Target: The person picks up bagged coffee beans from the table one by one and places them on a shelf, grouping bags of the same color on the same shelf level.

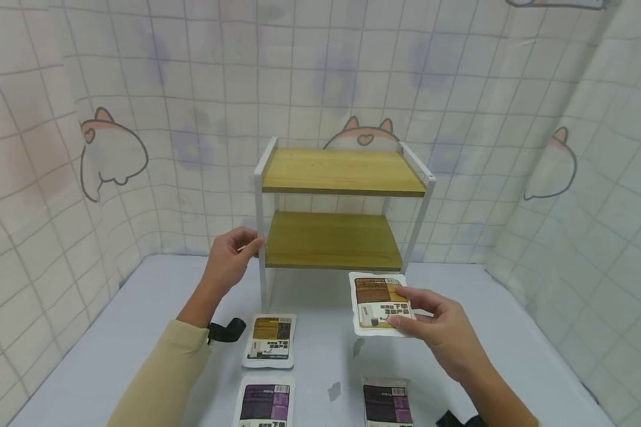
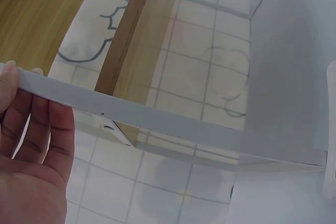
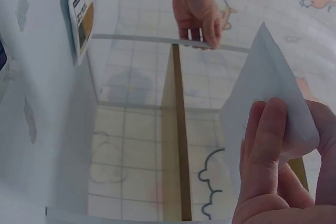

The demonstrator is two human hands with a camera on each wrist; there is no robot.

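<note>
My left hand [image 1: 228,261] grips the white left front post [image 1: 259,201] of a small two-tier rack with wooden boards [image 1: 342,172]. In the left wrist view its thumb and fingers [image 2: 59,129] are curled about that post. My right hand [image 1: 443,326] pinches a flat white packet [image 1: 371,298] with a brown and orange label between thumb and fingers. The packet is raised in front of the rack's right side, just below the lower board [image 1: 331,240]. From the right wrist view, the packet's plain white back [image 3: 268,72] faces the camera.
A packet with a yellow-brown label [image 1: 270,341] lies by the rack's left front foot. Nearer me lie two purple-labelled packets, one at left [image 1: 265,403] and one at right [image 1: 387,406]. Grey patches [image 1: 334,391] mark the white table [image 1: 155,296]. Grid-patterned curtains [image 1: 219,89] surround it.
</note>
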